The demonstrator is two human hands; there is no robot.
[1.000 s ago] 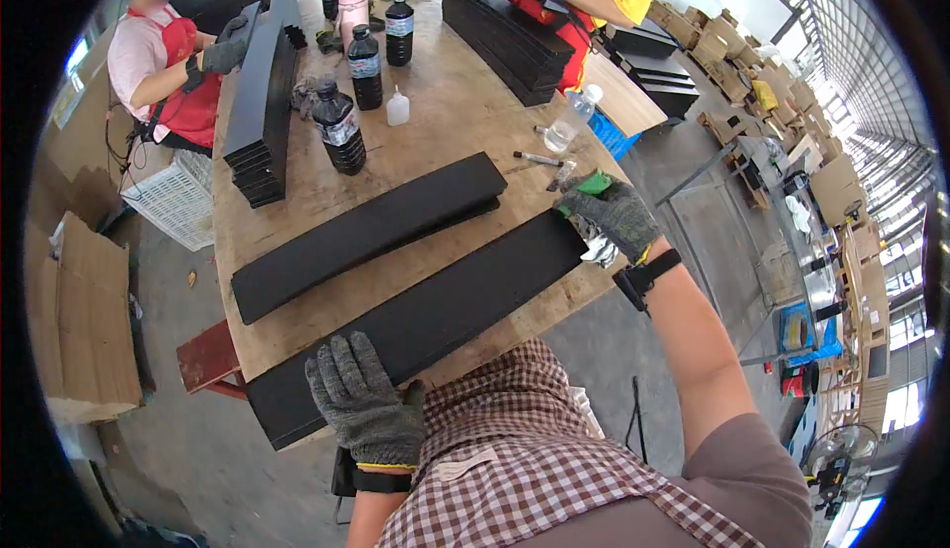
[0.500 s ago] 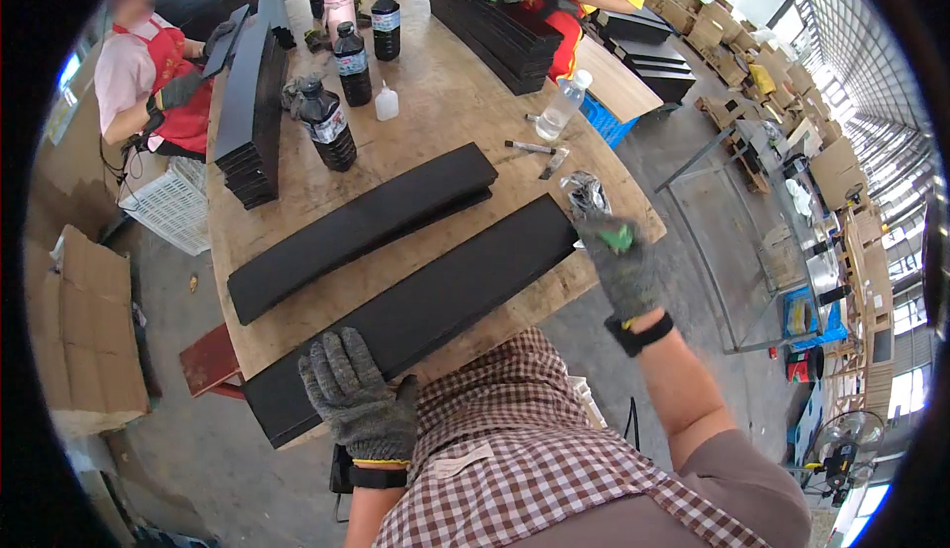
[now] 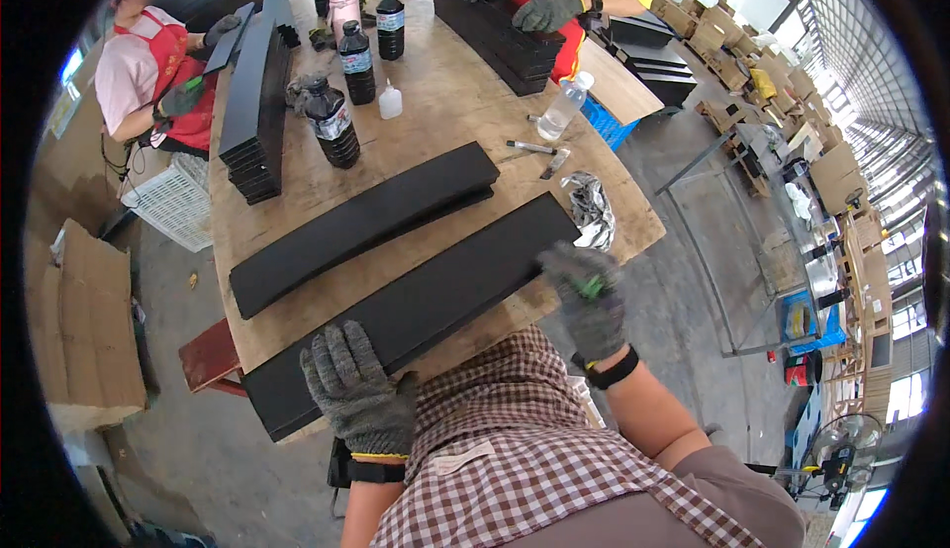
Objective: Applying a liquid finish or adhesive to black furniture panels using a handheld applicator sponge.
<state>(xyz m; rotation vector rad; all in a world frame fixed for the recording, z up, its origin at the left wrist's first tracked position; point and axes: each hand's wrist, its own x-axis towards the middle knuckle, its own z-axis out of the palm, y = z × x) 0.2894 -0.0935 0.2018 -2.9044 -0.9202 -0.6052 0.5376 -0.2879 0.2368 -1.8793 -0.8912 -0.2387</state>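
A long flat black board (image 3: 440, 291) lies slantwise along the near edge of the table. My left hand (image 3: 356, 390), in a grey knit glove, lies flat on the board's near left end, fingers stretched out. My right hand (image 3: 586, 296), gloved the same way, is closed at the board's far right end. A small green thing (image 3: 591, 287) shows at its fingers, blurred, its kind not clear. Behind the board lies a short stack of slightly curved black boards (image 3: 366, 227). Crumpled silver foil (image 3: 591, 210) sits beside my right hand.
Dark bottles (image 3: 332, 128), a small white squeeze bottle (image 3: 390, 101), a pink flask (image 3: 343, 4) and a clear bottle (image 3: 562, 108) stand on the wooden table (image 3: 455, 118). A hammer (image 3: 554, 157) lies near the foil. Co-workers handle black board stacks (image 3: 252, 113) at left and far side.
My right hand has moved left and nearer, from the foil onto the board's right end, uncovering the foil. My left hand stays put. The far co-worker's hands have moved apart.
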